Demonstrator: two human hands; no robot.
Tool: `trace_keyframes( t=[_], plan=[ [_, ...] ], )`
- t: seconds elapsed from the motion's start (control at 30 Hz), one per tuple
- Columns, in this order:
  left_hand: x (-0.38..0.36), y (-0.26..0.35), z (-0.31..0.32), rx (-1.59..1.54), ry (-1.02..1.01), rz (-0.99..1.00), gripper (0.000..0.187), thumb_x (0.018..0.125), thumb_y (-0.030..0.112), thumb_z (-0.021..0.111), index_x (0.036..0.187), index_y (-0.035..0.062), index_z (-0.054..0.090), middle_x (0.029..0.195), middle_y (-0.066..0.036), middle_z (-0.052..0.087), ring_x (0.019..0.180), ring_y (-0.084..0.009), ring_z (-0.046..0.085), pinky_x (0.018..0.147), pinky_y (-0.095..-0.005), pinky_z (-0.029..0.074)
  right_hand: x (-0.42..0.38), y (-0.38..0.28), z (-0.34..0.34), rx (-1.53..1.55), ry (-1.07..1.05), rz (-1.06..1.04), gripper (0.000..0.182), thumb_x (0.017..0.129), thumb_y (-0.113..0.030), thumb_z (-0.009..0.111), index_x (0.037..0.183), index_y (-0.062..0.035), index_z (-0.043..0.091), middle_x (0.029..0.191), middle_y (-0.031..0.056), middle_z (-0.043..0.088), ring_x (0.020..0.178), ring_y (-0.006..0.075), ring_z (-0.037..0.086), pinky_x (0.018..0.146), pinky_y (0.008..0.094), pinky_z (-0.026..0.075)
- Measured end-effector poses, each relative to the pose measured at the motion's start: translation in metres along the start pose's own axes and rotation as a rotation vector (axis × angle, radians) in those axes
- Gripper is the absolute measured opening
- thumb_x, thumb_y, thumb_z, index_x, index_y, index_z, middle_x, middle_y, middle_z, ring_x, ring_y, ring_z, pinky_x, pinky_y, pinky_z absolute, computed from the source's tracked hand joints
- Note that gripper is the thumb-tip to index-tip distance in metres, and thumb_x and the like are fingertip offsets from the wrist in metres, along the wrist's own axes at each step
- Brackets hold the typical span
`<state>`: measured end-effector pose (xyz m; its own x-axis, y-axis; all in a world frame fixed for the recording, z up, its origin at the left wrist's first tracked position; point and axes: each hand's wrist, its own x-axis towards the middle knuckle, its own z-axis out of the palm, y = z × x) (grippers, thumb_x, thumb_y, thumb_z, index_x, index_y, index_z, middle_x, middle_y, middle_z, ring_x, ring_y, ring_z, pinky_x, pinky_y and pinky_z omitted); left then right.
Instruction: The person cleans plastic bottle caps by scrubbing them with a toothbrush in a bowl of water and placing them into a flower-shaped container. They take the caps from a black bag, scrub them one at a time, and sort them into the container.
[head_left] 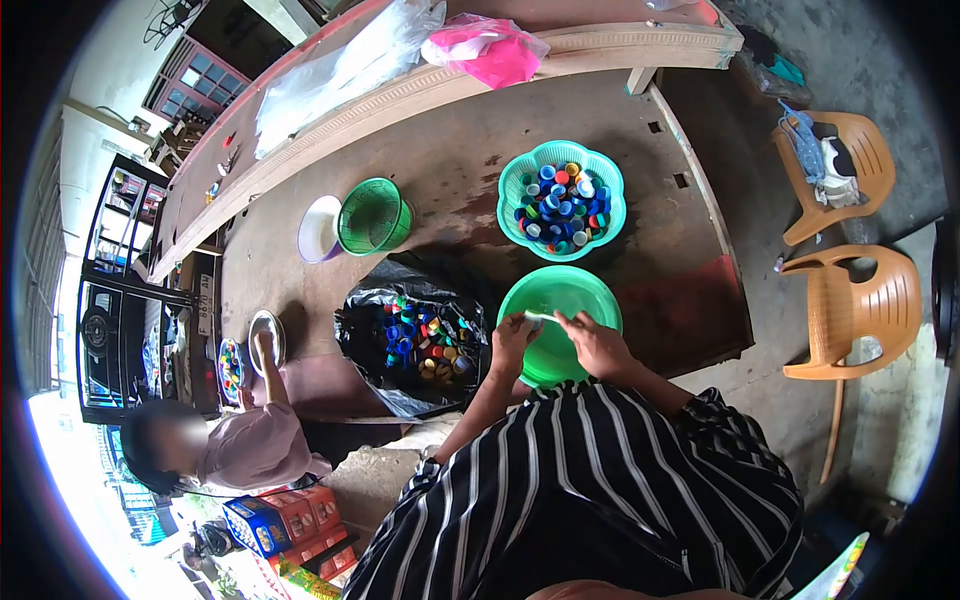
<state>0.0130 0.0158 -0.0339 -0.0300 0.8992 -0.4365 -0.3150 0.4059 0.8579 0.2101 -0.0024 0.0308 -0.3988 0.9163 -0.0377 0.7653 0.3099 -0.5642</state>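
Note:
Over the green basin [578,292] both of my hands meet. My left hand [511,340] pinches a small pale round piece, perhaps a bottle cap [534,321]. Closed on a thin white stick-like tool [546,317] is my right hand [597,345]; the tool's tip reaches the pale piece. What kind of tool it is, I cannot make out. Just beyond the basin stands a turquoise scalloped basket [508,208] of mixed bottle caps [560,207]. Left of my hands, an open black plastic bag [365,292] holds many more coloured caps [425,340].
A green mesh basket [375,216] and a white-purple bucket [319,230] stand further back. On the left, a co-worker [255,445] reaches to a metal bowl [267,340] beside a tray of caps [231,368]. Orange chairs [850,310] stand at right; a wooden rail [600,42] runs behind.

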Motion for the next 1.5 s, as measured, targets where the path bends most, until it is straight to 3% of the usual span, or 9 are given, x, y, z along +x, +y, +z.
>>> trace_keyframes(
  t=[0.23, 0.43, 0.6, 0.7, 0.9, 1.1, 1.2, 1.37, 1.5],
  plan=[
    [-0.002, -0.005, -0.008, 0.198, -0.052, 0.123, 0.025, 0.083, -0.001, 0.062, 0.104, -0.0075, 0.05, 0.106, -0.016, 0.061, 0.092, -0.0186, 0.062, 0.079, -0.0289, 0.052, 0.008, 0.028, 0.027, -0.264, -0.058, 0.064, 0.053, 0.079, -0.007, 0.05, 0.132, -0.0062, 0.044, 0.111, 0.0196, 0.054, 0.082, 0.0299, 0.064, 0.065, 0.0394, 0.053],
    [-0.007, -0.004, -0.011, 0.074, -0.011, 0.04, 0.032, 0.085, 0.002, 0.06, 0.114, -0.0069, 0.047, 0.104, -0.015, 0.06, 0.095, -0.0201, 0.061, 0.083, -0.0299, 0.053, -0.003, -0.012, 0.004, 0.002, 0.023, -0.108, 0.051, 0.08, -0.006, 0.049, 0.131, -0.0064, 0.044, 0.107, 0.0167, 0.055, 0.08, 0.0308, 0.063, 0.064, 0.0395, 0.053],
    [-0.014, 0.008, -0.005, 0.006, -0.012, 0.018, 0.031, 0.087, 0.002, 0.058, 0.113, -0.0101, 0.045, 0.102, -0.017, 0.06, 0.092, -0.022, 0.062, 0.082, -0.03, 0.054, -0.003, -0.005, 0.004, -0.085, -0.03, 0.068, 0.053, 0.08, -0.004, 0.05, 0.133, -0.0086, 0.044, 0.1, 0.0153, 0.054, 0.079, 0.0311, 0.062, 0.065, 0.0397, 0.052],
    [-0.015, 0.01, -0.01, 0.021, 0.003, 0.001, 0.027, 0.086, -0.001, 0.057, 0.109, -0.0101, 0.047, 0.099, -0.016, 0.061, 0.087, -0.0213, 0.064, 0.078, -0.0288, 0.055, -0.008, -0.015, 0.003, 0.062, 0.024, -0.115, 0.053, 0.08, -0.005, 0.052, 0.132, -0.0089, 0.044, 0.104, 0.0169, 0.055, 0.082, 0.0317, 0.062, 0.066, 0.0389, 0.052],
    [-0.014, 0.009, -0.006, 0.014, -0.021, 0.045, 0.029, 0.086, -0.004, 0.054, 0.113, -0.0084, 0.046, 0.101, -0.018, 0.061, 0.089, -0.0228, 0.064, 0.08, -0.0283, 0.055, 0.003, 0.022, 0.037, -0.294, -0.031, 0.115, 0.053, 0.08, -0.005, 0.049, 0.133, -0.0087, 0.043, 0.104, 0.0179, 0.055, 0.083, 0.0325, 0.061, 0.066, 0.0395, 0.052],
    [-0.007, 0.003, -0.015, 0.021, -0.063, 0.036, 0.028, 0.088, -0.003, 0.051, 0.115, -0.009, 0.047, 0.104, -0.017, 0.059, 0.093, -0.0232, 0.062, 0.085, -0.0293, 0.053, -0.009, -0.017, 0.006, 0.042, 0.032, -0.056, 0.053, 0.081, -0.006, 0.047, 0.133, -0.0102, 0.043, 0.106, 0.0146, 0.055, 0.084, 0.0302, 0.062, 0.068, 0.041, 0.052],
    [-0.009, 0.0, -0.013, -0.015, -0.045, 0.039, 0.028, 0.086, -0.001, 0.056, 0.112, -0.0092, 0.051, 0.101, -0.014, 0.061, 0.087, -0.0186, 0.063, 0.081, -0.0262, 0.053, -0.012, -0.012, 0.006, -0.095, 0.012, 0.049, 0.058, 0.08, -0.002, 0.049, 0.136, -0.0137, 0.042, 0.105, 0.0137, 0.054, 0.084, 0.0314, 0.061, 0.066, 0.0403, 0.051],
    [-0.009, 0.004, -0.019, 0.428, -0.092, 0.184, 0.033, 0.082, 0.006, 0.065, 0.111, -0.0057, 0.056, 0.093, -0.009, 0.066, 0.086, -0.0135, 0.063, 0.077, -0.0239, 0.05, -0.022, -0.017, -0.026, -0.033, 0.276, 0.101, 0.048, 0.081, -0.009, 0.053, 0.128, -0.0159, 0.051, 0.098, 0.0103, 0.053, 0.084, 0.0265, 0.062, 0.064, 0.0376, 0.052],
    [-0.011, 0.005, -0.015, 0.499, -0.109, 0.25, 0.033, 0.084, 0.012, 0.065, 0.112, -0.0046, 0.056, 0.091, -0.01, 0.067, 0.082, -0.0142, 0.065, 0.073, -0.0246, 0.051, -0.05, 0.016, -0.018, -0.149, 0.231, 0.123, 0.038, 0.082, -0.009, 0.051, 0.118, -0.0152, 0.06, 0.095, 0.0093, 0.052, 0.083, 0.0259, 0.06, 0.066, 0.0368, 0.051]
  ],
)
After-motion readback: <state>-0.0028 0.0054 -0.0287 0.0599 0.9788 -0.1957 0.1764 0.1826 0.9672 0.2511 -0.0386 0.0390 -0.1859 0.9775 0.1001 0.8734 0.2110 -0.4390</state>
